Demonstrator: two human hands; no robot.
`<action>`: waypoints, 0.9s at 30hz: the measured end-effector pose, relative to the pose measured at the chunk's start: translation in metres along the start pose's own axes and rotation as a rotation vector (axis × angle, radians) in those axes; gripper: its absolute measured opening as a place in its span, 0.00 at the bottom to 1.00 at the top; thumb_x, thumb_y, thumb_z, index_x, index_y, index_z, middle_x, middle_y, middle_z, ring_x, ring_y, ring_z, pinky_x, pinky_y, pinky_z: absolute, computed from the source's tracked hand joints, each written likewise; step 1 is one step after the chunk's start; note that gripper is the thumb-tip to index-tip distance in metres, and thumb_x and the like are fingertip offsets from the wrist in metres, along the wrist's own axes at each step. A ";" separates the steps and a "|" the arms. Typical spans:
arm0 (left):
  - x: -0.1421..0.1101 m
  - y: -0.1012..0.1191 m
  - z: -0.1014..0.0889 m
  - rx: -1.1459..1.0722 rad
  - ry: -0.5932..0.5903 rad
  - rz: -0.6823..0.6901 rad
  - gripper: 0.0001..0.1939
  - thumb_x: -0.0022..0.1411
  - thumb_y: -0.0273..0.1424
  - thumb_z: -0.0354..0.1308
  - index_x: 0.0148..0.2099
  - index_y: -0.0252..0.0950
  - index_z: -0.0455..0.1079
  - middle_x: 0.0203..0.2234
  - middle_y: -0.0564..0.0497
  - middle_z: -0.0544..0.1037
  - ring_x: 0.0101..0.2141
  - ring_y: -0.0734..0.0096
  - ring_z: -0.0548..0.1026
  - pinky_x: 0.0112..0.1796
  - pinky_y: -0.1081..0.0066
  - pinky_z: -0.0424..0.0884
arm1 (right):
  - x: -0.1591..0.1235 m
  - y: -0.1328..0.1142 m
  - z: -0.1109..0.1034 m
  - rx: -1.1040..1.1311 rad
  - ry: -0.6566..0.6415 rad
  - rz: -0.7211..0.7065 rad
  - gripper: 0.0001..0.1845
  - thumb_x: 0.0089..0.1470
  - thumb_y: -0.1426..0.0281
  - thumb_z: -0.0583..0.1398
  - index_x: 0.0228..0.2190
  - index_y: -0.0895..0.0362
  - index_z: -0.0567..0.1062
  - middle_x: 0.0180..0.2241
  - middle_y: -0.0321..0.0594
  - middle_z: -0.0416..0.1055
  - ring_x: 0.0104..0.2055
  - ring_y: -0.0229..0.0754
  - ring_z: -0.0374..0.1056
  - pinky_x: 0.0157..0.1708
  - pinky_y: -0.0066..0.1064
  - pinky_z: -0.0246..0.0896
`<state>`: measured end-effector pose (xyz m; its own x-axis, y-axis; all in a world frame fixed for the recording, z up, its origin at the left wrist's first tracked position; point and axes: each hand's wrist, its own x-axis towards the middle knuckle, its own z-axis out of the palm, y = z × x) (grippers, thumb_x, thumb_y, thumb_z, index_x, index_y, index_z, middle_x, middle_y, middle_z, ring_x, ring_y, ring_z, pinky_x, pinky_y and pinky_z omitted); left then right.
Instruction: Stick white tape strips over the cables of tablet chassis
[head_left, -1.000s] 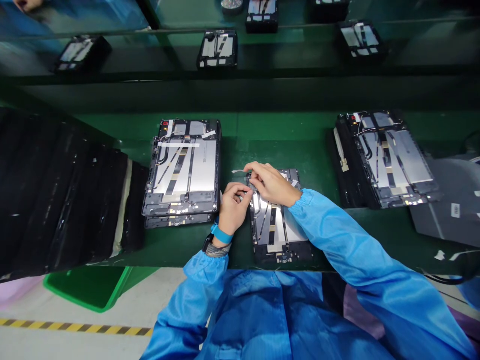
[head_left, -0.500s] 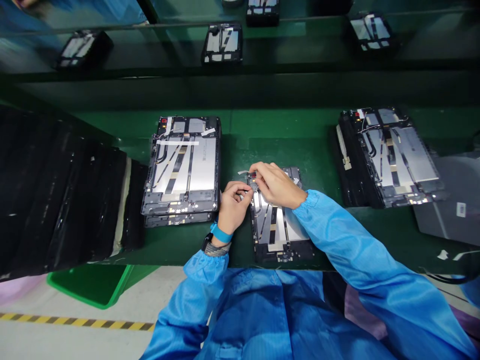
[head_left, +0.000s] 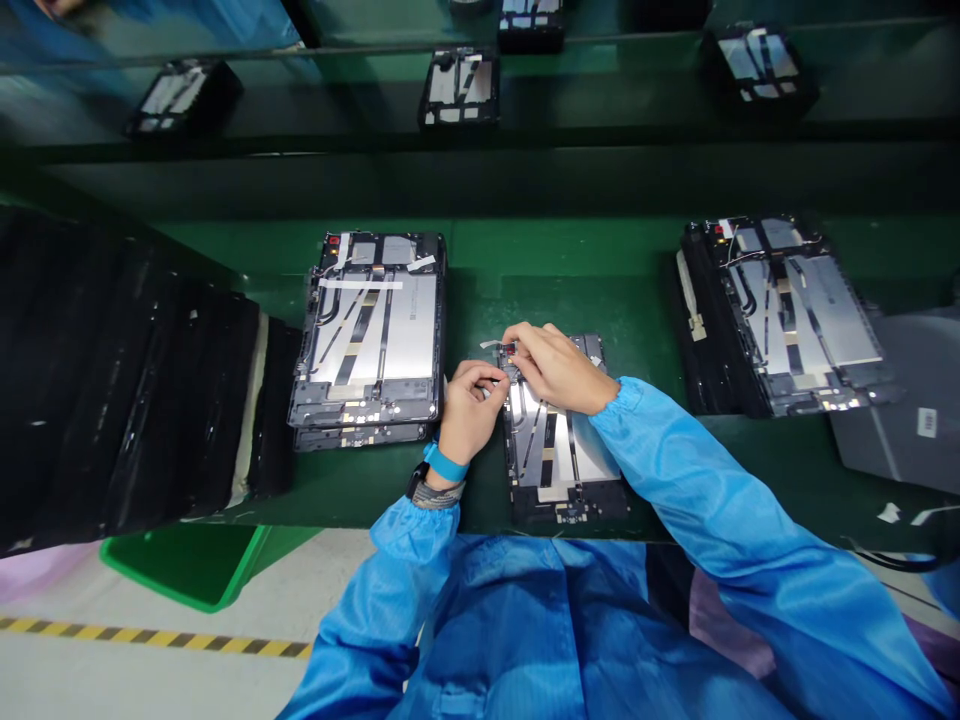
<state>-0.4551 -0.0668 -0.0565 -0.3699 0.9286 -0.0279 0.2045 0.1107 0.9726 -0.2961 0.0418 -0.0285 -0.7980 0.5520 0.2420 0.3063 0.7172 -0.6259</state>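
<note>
An opened tablet (head_left: pixel 559 440), with its silver battery and dark ribbon cables showing, lies on the green bench in front of me. My left hand (head_left: pixel 474 405) is at its upper left edge, thumb and index finger pinched together; whatever lies between them is too small to make out. Over the tablet's top left part bends my right hand (head_left: pixel 559 368), its fingertips pressed down near a small red-marked part (head_left: pixel 511 349). The right fingers are closed, and what they hold is hidden. A short white strip (head_left: pixel 490 345) sticks out past the tablet's top left corner.
A stack of opened tablets (head_left: pixel 375 330) stands to the left, another stack (head_left: pixel 806 310) to the right. Dark padded slabs (head_left: pixel 150 390) fill the far left. More tablets (head_left: pixel 459 88) sit beyond the bench's rear ledge. Below the front edge is a green bin (head_left: pixel 184 565).
The view has shifted slightly. Both hands stay at the tablet's upper left corner; the right fingers have lifted a little, showing more of the red-marked part.
</note>
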 end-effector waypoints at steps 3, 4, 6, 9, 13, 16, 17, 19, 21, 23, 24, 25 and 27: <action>0.000 0.000 0.000 -0.005 0.002 -0.005 0.02 0.60 0.27 0.66 0.36 0.34 0.80 0.40 0.48 0.74 0.29 0.79 0.71 0.28 0.76 0.66 | -0.002 -0.001 -0.004 0.010 0.030 0.009 0.10 0.67 0.74 0.55 0.49 0.54 0.66 0.39 0.42 0.73 0.41 0.48 0.66 0.46 0.40 0.58; 0.000 0.000 0.000 -0.007 0.000 -0.009 0.02 0.60 0.27 0.67 0.36 0.34 0.80 0.40 0.48 0.74 0.28 0.80 0.71 0.28 0.76 0.67 | -0.003 -0.001 -0.005 0.029 0.044 0.010 0.10 0.66 0.75 0.55 0.49 0.54 0.66 0.41 0.43 0.73 0.43 0.49 0.67 0.47 0.40 0.59; 0.001 0.000 0.000 -0.013 -0.005 -0.021 0.01 0.59 0.26 0.67 0.35 0.34 0.80 0.39 0.48 0.74 0.28 0.80 0.71 0.28 0.76 0.67 | -0.003 0.000 -0.006 0.089 0.064 0.010 0.12 0.64 0.76 0.56 0.48 0.53 0.66 0.42 0.44 0.72 0.45 0.49 0.67 0.48 0.40 0.61; 0.003 -0.001 -0.001 -0.016 -0.012 -0.045 0.00 0.59 0.26 0.67 0.35 0.34 0.80 0.40 0.48 0.74 0.28 0.79 0.71 0.27 0.75 0.67 | -0.002 0.003 -0.006 0.154 0.051 0.012 0.12 0.61 0.79 0.56 0.45 0.53 0.67 0.40 0.42 0.72 0.44 0.48 0.68 0.47 0.39 0.62; 0.006 -0.001 0.000 -0.013 -0.010 -0.070 0.01 0.58 0.25 0.68 0.35 0.34 0.80 0.38 0.49 0.75 0.28 0.79 0.71 0.29 0.75 0.68 | -0.002 0.004 -0.005 0.157 0.040 0.036 0.13 0.58 0.80 0.57 0.42 0.53 0.68 0.34 0.38 0.70 0.40 0.46 0.67 0.46 0.38 0.61; 0.005 0.000 0.002 -0.017 -0.002 -0.067 0.01 0.58 0.25 0.67 0.35 0.34 0.79 0.38 0.49 0.74 0.28 0.79 0.71 0.30 0.75 0.68 | -0.004 0.002 -0.006 0.154 0.049 0.050 0.13 0.59 0.80 0.56 0.43 0.52 0.68 0.32 0.36 0.69 0.39 0.46 0.66 0.45 0.37 0.59; 0.004 0.000 0.003 -0.015 0.002 -0.063 0.01 0.58 0.25 0.67 0.35 0.34 0.79 0.39 0.49 0.74 0.28 0.80 0.71 0.29 0.76 0.68 | -0.005 0.001 -0.006 0.156 0.051 0.053 0.13 0.60 0.79 0.56 0.43 0.52 0.68 0.33 0.37 0.69 0.39 0.46 0.66 0.44 0.37 0.59; 0.003 0.001 0.005 -0.004 0.020 -0.051 0.01 0.59 0.25 0.66 0.36 0.34 0.79 0.39 0.49 0.74 0.28 0.79 0.70 0.29 0.75 0.68 | -0.007 -0.001 -0.006 0.157 0.055 0.060 0.12 0.61 0.78 0.56 0.44 0.52 0.68 0.33 0.37 0.70 0.39 0.46 0.66 0.44 0.37 0.59; 0.002 0.002 0.007 0.018 0.043 -0.037 0.02 0.60 0.24 0.65 0.36 0.34 0.78 0.38 0.49 0.74 0.28 0.79 0.70 0.31 0.75 0.69 | -0.008 -0.003 -0.007 0.147 0.060 0.074 0.12 0.62 0.78 0.55 0.45 0.53 0.68 0.34 0.38 0.70 0.40 0.46 0.67 0.44 0.37 0.58; 0.001 0.003 0.008 0.046 0.057 -0.030 0.02 0.60 0.24 0.65 0.36 0.35 0.78 0.38 0.50 0.74 0.27 0.79 0.69 0.32 0.74 0.70 | -0.010 -0.004 -0.007 0.123 0.060 0.098 0.13 0.61 0.78 0.55 0.46 0.53 0.67 0.34 0.38 0.71 0.39 0.46 0.67 0.44 0.37 0.58; 0.001 0.003 0.009 0.058 0.059 -0.028 0.02 0.60 0.24 0.64 0.36 0.35 0.78 0.38 0.51 0.74 0.27 0.79 0.69 0.33 0.74 0.71 | -0.010 -0.004 -0.006 0.110 0.059 0.110 0.14 0.61 0.78 0.55 0.47 0.53 0.67 0.34 0.38 0.71 0.39 0.46 0.67 0.44 0.37 0.57; 0.001 0.003 0.009 0.066 0.059 -0.028 0.03 0.61 0.24 0.64 0.36 0.36 0.77 0.37 0.51 0.74 0.27 0.79 0.68 0.33 0.74 0.71 | -0.010 -0.004 -0.006 0.098 0.059 0.123 0.14 0.60 0.78 0.55 0.47 0.53 0.66 0.34 0.38 0.71 0.39 0.46 0.67 0.45 0.37 0.57; 0.001 0.003 0.010 0.071 0.057 -0.028 0.02 0.61 0.24 0.65 0.36 0.36 0.77 0.37 0.51 0.73 0.27 0.79 0.68 0.33 0.74 0.70 | -0.010 -0.004 -0.004 0.084 0.060 0.141 0.16 0.59 0.78 0.56 0.47 0.52 0.66 0.34 0.37 0.72 0.38 0.46 0.67 0.45 0.37 0.56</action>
<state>-0.4456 -0.0621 -0.0558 -0.4275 0.9031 -0.0400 0.2559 0.1633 0.9528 -0.2868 0.0351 -0.0254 -0.7166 0.6712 0.1898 0.3669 0.5941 -0.7158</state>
